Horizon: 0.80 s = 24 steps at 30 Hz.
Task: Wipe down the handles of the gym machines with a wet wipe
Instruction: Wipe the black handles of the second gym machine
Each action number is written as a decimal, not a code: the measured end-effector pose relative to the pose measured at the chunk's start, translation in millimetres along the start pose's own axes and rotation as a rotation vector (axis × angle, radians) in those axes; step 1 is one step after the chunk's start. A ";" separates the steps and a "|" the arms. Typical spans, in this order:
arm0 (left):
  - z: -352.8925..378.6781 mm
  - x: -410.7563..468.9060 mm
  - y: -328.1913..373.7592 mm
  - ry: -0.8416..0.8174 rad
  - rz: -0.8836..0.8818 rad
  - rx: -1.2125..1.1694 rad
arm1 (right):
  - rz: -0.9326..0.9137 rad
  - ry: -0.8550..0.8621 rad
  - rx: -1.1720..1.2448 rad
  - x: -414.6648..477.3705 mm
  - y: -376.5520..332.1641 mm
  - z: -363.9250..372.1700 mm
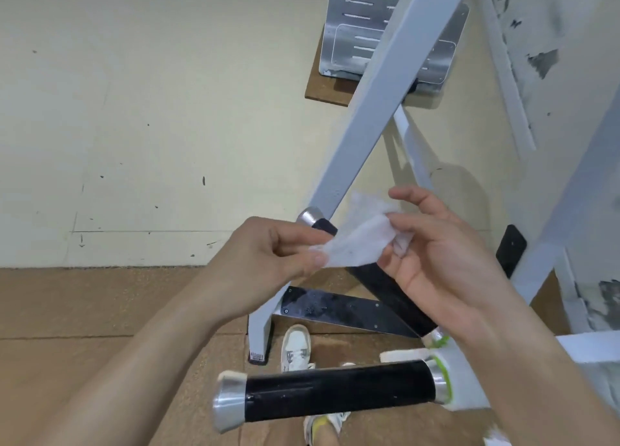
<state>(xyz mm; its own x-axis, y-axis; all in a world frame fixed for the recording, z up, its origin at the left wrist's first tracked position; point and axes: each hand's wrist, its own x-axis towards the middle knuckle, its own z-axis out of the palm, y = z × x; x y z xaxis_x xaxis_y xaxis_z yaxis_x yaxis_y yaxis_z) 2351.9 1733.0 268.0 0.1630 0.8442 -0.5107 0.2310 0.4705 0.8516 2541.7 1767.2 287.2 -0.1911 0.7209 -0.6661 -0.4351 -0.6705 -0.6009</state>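
Head view, looking down past both forearms at a grey-white gym machine frame (pixel 362 137). Wet wipe (pixel 355 241), white and crumpled, stretched in the air between the two hands, in front of the frame's slanted bar. Left hand (pixel 268 258) pinching one corner of the wipe between thumb and forefinger, other fingers curled loosely under. Right hand (pixel 446 254) gripping the opposite end with thumb and bent fingers, palm turned towards the camera, the topmost finger extended and free above the wipe. Behind the wipe and right hand, a black handle (pixel 385 288) running diagonally, capped at its upper end in silver metal, partly hidden by both. Nearer the camera and lower, a second black handle (pixel 335 390), lying almost level, glossy, with a silver end cap on the left and a silver collar with a green band on the right where it joins the frame; not touched by either hand or by the wipe. Below, a black plate (pixel 339 308) bolted to the frame's foot. Two pale sneakers (pixel 297 346) on the brown cork-like floor (pixel 84 311). Cream wall (pixel 151 110) beyond, scuffed with small dark marks. Metal panel (pixel 355 36) with slots leaning against that wall on a brown mat. No containers visible anywhere.
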 end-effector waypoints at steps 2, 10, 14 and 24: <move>1.0 5.2 -5.1 0.024 -0.001 0.077 | 0.001 0.025 -0.001 10.0 -3.9 2.0; 7.9 19.7 -15.6 0.084 0.091 0.085 | 0.061 -0.115 -0.708 20.9 6.5 9.3; 10.4 28.7 -24.2 0.101 0.062 -0.075 | -0.014 -0.169 -0.975 30.9 10.2 12.5; 1.9 42.2 -46.7 0.356 0.008 0.087 | -0.865 -0.320 -1.979 63.0 45.4 -4.7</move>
<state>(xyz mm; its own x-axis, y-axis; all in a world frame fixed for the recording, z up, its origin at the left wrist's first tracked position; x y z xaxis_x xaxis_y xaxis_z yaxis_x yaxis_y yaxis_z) 2349.9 1746.1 206.4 -0.1752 0.8915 -0.4178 0.3146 0.4528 0.8343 2514.0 1781.4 216.0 -0.6906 0.7152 -0.1072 0.7055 0.6338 -0.3171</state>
